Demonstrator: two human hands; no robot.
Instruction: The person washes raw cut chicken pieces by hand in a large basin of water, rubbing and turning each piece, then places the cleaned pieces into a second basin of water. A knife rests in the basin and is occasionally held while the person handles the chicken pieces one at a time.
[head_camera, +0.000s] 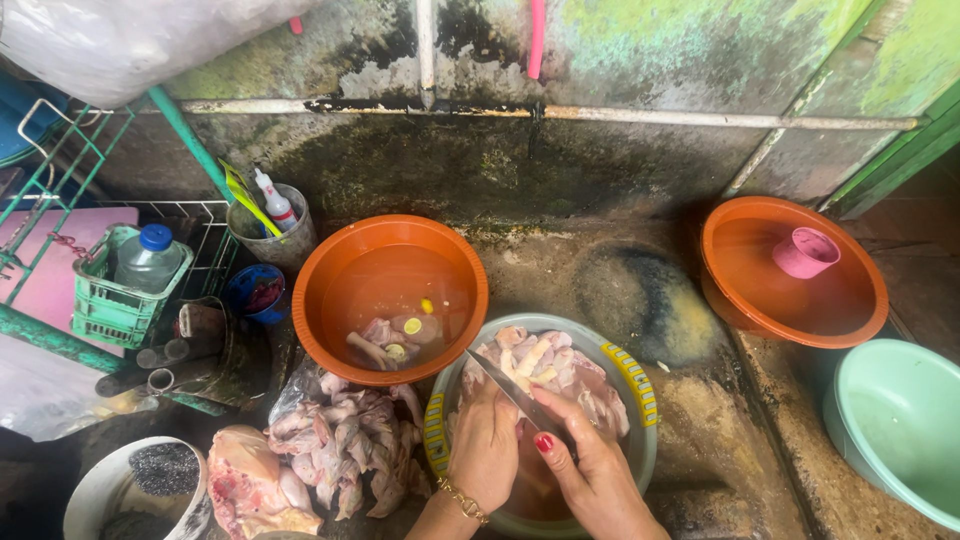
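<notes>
My left hand (485, 445), with a gold bracelet on its wrist, grips a piece of raw chicken over a grey bowl (632, 372) with a yellow patterned rim. My right hand (595, 478), nails painted red, holds a knife (510, 388) whose blade points up and left across the meat in my left hand. The bowl holds several pale raw chicken pieces (560, 368). Just behind it an orange basin (330, 280) of water holds a few chicken pieces and lime slices. To the left, more raw chicken (330, 450) lies in a heap on a plastic bag.
A second orange basin (790, 320) with a pink cup (805, 252) stands at the right, a pale green basin (900, 425) beside it. At left are a green crate (115, 300) with a bottle, a metal cup (275, 235) of utensils, and a white bucket (120, 490).
</notes>
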